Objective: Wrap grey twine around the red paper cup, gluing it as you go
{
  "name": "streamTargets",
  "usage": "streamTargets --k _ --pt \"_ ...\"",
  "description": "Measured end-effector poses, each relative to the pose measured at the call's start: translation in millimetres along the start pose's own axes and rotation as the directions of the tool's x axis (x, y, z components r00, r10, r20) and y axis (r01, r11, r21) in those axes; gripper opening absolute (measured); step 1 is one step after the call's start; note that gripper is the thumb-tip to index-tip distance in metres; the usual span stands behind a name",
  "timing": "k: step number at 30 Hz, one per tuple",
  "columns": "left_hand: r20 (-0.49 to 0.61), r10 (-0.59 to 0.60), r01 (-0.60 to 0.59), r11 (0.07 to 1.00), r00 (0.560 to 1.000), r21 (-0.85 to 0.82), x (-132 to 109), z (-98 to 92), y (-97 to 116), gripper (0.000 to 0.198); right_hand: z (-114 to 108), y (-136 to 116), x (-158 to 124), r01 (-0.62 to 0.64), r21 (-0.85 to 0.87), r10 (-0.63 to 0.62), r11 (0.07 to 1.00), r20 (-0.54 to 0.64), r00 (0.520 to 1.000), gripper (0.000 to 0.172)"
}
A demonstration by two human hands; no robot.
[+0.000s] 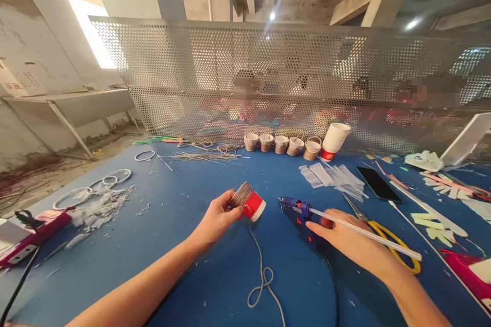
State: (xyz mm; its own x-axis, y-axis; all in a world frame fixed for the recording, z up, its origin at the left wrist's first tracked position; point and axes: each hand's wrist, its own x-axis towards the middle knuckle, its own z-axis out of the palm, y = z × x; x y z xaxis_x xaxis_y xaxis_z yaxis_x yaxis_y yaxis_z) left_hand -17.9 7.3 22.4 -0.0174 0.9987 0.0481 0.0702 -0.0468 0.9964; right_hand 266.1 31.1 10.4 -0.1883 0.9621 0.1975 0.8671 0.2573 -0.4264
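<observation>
My left hand point(220, 217) is closed around a small paper cup, tilted on its side above the blue table. Grey-brown cord wraps one end of the cup; the bare red-and-white part point(255, 207) faces right. A loose length of cord point(263, 265) trails from it toward the table's near edge. To the right, my right hand point(345, 237) is closed at the grip of a blue hot glue gun point(295, 205), its fingers partly hidden. The nozzle points left toward the cup, a short gap away. A long translucent glue stick point(368, 232) sticks out of the gun's back, over my hand.
Several cord-wrapped cups point(281, 144) and a stack of paper cups point(336, 138) stand before a perforated metal screen point(215, 71). Yellow-handled scissors point(395, 242), a phone point(378, 183) and clear strips point(333, 178) lie right. Left are white rings point(92, 189) and a pink power strip point(42, 232).
</observation>
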Motion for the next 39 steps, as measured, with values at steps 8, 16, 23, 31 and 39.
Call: streamTargets --k 8,16,23,31,39 --pt "-0.030 0.016 -0.015 0.999 0.999 0.038 -4.0 7.1 -7.3 0.011 -6.8 -51.4 -40.5 0.249 0.235 -0.288 0.939 0.147 0.946 0.014" --pt "-0.023 0.160 -0.152 0.966 0.987 0.211 -18.2 15.4 -4.4 0.007 46.9 -105.0 -0.8 0.507 -0.022 -0.494 0.861 -0.269 0.827 0.015" --pt "-0.009 0.190 -0.172 0.910 0.982 0.378 -20.2 17.2 -6.3 0.008 54.3 -98.6 -5.4 0.474 0.187 -0.423 0.860 -0.257 0.869 0.019" --pt "0.086 0.109 -0.132 0.932 0.990 0.337 -21.3 21.2 -7.1 0.013 47.6 -97.6 -12.8 -0.152 0.815 -0.037 0.559 0.207 0.978 0.015" --pt "0.126 -0.043 0.013 0.974 0.991 0.226 -20.8 22.2 -9.6 0.016 50.5 -88.8 -16.3 -0.016 0.735 -0.099 0.678 0.113 0.989 0.008"
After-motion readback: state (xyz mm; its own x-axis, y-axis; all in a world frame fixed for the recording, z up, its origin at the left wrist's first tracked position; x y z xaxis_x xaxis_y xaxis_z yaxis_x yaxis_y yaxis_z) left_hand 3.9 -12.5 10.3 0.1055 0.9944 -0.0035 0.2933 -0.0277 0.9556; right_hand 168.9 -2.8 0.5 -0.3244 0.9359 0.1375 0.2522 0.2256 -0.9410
